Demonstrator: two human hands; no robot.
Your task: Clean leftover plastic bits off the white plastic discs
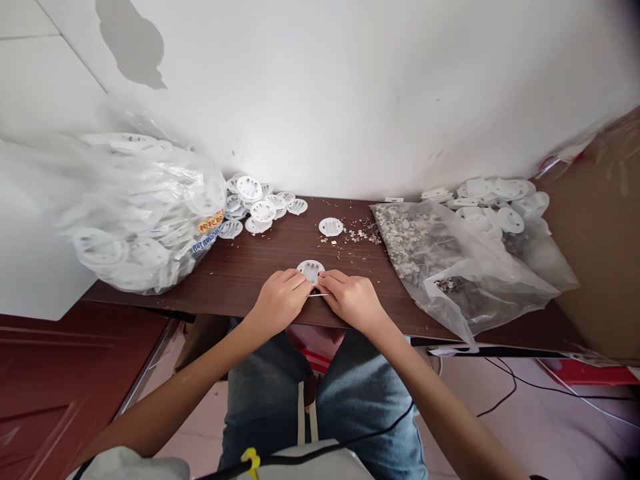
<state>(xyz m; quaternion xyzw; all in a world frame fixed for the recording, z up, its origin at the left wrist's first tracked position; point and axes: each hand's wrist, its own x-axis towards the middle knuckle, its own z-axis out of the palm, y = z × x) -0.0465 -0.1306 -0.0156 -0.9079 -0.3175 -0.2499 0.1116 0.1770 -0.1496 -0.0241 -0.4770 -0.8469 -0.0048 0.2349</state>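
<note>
Near the table's front edge, my left hand (283, 299) and my right hand (350, 297) meet at a round white disc (311, 269) with slots in it. The left fingers are closed on the disc's lower left side. At its lower right, my right thumb and fingers pinch together; any small part between them is too small to make out. A thin white edge shows below the fingertips. Another white disc (331, 227) lies flat on the table behind, beside scattered small metal pieces (364, 233).
A clear bag (150, 220) full of white discs stands at the left, with loose discs (263, 211) beside it. At the right lie an open plastic bag (425, 247) of small parts, more white pieces (505, 193) and a cardboard box (600, 247). A wall rises behind.
</note>
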